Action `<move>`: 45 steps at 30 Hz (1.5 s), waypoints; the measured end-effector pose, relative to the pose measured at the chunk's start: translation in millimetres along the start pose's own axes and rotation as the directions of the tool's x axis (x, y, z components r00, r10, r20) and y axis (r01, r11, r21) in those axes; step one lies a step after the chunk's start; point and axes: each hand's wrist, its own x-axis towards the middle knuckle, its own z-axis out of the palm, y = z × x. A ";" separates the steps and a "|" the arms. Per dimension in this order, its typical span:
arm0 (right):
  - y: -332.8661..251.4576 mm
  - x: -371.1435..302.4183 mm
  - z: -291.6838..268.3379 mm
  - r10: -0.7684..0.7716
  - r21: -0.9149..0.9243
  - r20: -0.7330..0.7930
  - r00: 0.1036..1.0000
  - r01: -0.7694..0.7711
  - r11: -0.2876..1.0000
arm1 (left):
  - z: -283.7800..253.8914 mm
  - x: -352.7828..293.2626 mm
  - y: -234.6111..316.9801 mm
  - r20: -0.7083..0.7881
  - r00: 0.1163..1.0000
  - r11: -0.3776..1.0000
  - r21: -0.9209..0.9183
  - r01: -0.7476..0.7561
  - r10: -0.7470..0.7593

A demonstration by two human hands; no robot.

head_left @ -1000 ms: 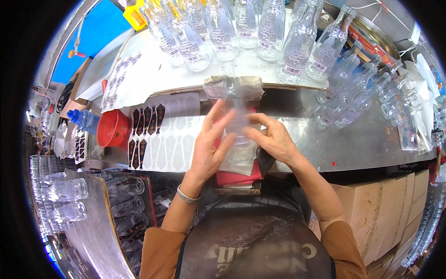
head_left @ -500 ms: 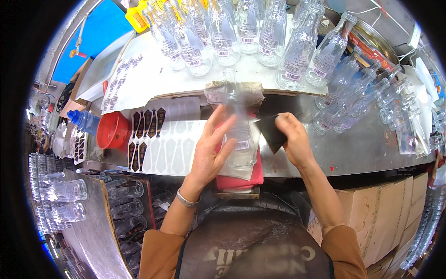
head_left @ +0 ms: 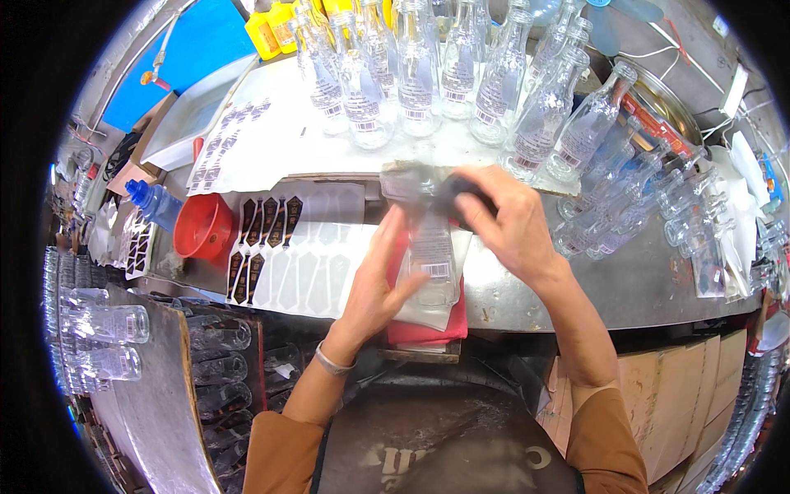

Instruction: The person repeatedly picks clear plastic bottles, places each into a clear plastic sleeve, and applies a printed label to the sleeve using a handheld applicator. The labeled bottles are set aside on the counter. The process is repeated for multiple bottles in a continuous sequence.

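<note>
1. My left hand (head_left: 369, 286) lies along the clear glass bottle (head_left: 433, 247), thumb and fingers apart, seemingly to steady it.
2. My right hand (head_left: 517, 229) pinches a blurred dark pad (head_left: 453, 195) by its neck.
3. The bottle lies over red cloth (head_left: 426, 332) at the workbench's (head_left: 629, 284) front edge, probably for cushioning.

"Where could a hand pass?"
"Low over the sticker sheet (head_left: 300, 272), left of the left hand (head_left: 374, 288), or across the bare metal table (head_left: 629, 288) right of the right hand (head_left: 522, 230)."
"What blocks the way?"
"Standing bottles (head_left: 417, 107) ahead, clustered bottles (head_left: 613, 218) on the right, a red tub (head_left: 204, 226) beyond the sheet's left edge."
</note>
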 end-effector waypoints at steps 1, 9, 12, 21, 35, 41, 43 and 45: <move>-7.8 1.4 -1.5 -0.100 0.057 0.122 0.988 0.093 0.994 | -1.3 -7.9 1.8 0.024 1.000 1.000 0.007 -0.009 0.009; -40.0 23.5 11.2 -0.166 -0.094 0.572 0.804 0.266 0.959 | 15.5 -41.8 -5.5 -0.018 1.000 0.998 0.064 0.016 -0.015; -26.4 38.3 22.2 -0.276 -0.260 0.270 0.923 0.346 0.902 | 15.4 -38.8 2.3 -0.052 0.999 0.999 0.052 -0.002 0.004; -8.9 -0.1 14.4 -0.179 -0.096 0.142 0.974 0.193 0.976 | 16.5 -43.1 0.3 -0.016 0.999 0.995 -0.089 0.038 -0.040; 6.5 -83.5 13.5 -0.042 0.314 0.101 0.994 0.009 0.949 | 4.8 -39.8 -3.5 0.106 0.990 0.990 -0.095 0.103 -0.093; 0.1 -40.1 3.2 -0.138 -0.005 0.076 0.987 0.139 0.990 | 12.6 -38.7 10.0 0.059 0.995 0.996 0.015 0.083 -0.084; 4.8 4.0 5.1 -0.185 -0.178 -0.085 0.979 0.168 0.970 | 13.9 -40.7 12.1 0.028 0.995 0.996 0.008 0.094 -0.094; -20.5 11.3 6.6 -0.275 -0.108 0.181 0.944 0.297 0.949 | 11.7 -40.6 14.9 0.007 0.997 0.997 0.014 0.071 -0.071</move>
